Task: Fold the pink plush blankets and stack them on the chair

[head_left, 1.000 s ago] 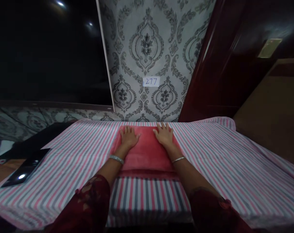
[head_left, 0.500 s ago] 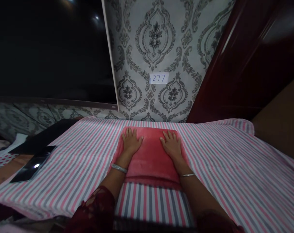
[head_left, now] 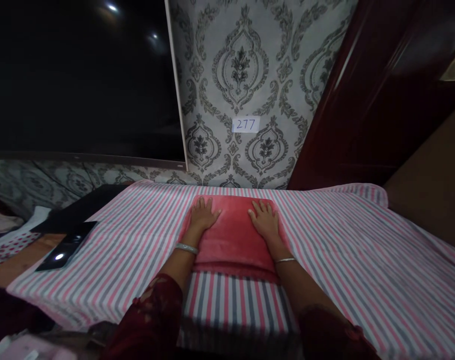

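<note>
A folded red cloth (head_left: 233,235), soft like a towel, lies flat on a striped tablecloth (head_left: 137,235) in pink, grey and white. My left hand (head_left: 204,215) rests palm down on the cloth's left part, fingers spread toward the far edge. On the right part, my right hand (head_left: 264,218) lies flat in the same way, its thumb pointing inward. Neither hand grips anything. A thicker fold runs along the cloth's near edge. Each wrist wears a silver bangle.
A smartphone (head_left: 68,247) lies on the table's left side, beside a dark flat panel (head_left: 87,207). Behind stand a large black television (head_left: 81,85) and patterned wallpaper with a paper label (head_left: 246,124) reading 277. A dark red glossy door or cabinet (head_left: 362,110) rises at right.
The view has shifted slightly, so the table and phone appear a little further right. Both hands stay flat on the red cloth in nearly the same places.
</note>
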`<state>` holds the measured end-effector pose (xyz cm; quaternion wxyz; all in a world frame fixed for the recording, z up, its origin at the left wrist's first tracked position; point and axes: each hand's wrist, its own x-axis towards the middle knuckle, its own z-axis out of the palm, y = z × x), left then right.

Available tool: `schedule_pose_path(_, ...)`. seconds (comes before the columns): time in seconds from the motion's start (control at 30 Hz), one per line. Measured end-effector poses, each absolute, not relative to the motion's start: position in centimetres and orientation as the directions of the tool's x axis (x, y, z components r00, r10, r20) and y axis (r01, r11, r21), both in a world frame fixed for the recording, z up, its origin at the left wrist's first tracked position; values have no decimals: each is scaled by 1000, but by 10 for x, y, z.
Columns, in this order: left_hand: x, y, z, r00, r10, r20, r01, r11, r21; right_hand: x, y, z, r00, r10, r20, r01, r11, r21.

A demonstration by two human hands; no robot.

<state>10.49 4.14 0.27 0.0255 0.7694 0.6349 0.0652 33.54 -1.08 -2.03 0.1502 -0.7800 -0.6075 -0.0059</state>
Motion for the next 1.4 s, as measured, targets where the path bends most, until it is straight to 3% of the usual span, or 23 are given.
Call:
schedule_pose_path(0.17,98,37,4,197,974,115,976,-205,69,336,-10,-20,268,944,190,946,-221,-238)
schedule_pose_path(0.37,81,26,14,182,983,-29,983,-181,44,335,-14,-15,261,952,160,946,-219,-239)
schedule_pose_path(0.5,67,13,31,159,986,-44,987,-158,27,332,-24,5,220,971,89,952,-194,-236)
schedule_pose_path(0.6,77,-4,45,166,985,53,986,-167,21,324,-39,25,142,984,105,965,-114,-235)
schedule_pose_path(0.7,105,-30,46,315,937,149,944,-326,56,311,-59,32,46,985,164,972,-7,-235)
schedule_pose_path(0.8,129,-56,28,421,893,157,895,-437,88,301,-79,19,5,992,125,973,24,-229)
schedule_pose_path(1.03,131,-79,-11,421,870,258,899,-437,9,300,-91,-17,-5,976,217,989,38,-145)
schedule_pose_path(1.4,131,-75,-11,426,868,254,891,-452,52,298,-93,-16,-1,971,239,986,40,-160)
